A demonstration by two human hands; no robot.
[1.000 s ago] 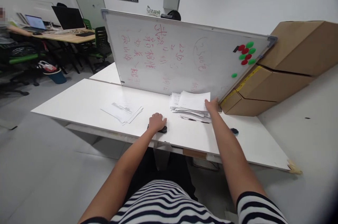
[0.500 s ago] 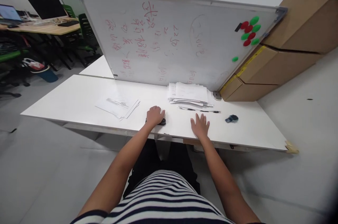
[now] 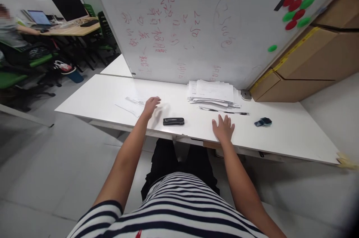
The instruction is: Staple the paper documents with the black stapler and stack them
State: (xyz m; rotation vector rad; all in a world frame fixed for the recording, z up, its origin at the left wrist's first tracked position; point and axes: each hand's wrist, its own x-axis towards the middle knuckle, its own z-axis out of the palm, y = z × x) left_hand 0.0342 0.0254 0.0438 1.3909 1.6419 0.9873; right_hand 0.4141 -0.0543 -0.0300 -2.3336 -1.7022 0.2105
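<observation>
White desktop (image 3: 196,127), smooth and faintly glossy, spreads below my remote vantage. Near its front edge, right hand (image 3: 223,127) rests palm down, fingers spread, holding nothing; I take it as a brace. Black stapler (image 3: 173,121), long and round-ended, lies between the hands, touching neither, likely left there for easy reach. Left hand (image 3: 152,106) is empty too, fingers loosely bent, beside thin loose sheets (image 3: 129,107); contact with them I can't tell. Farther back: slim dark-and-pale strip (image 3: 224,111), then paper stack (image 3: 214,92), edges uneven, presumably parked to leave working room. Behind stands hard, shiny whiteboard (image 3: 196,51), red writing turned sideways, perhaps propped by boxy brown cartons (image 3: 308,58).
</observation>
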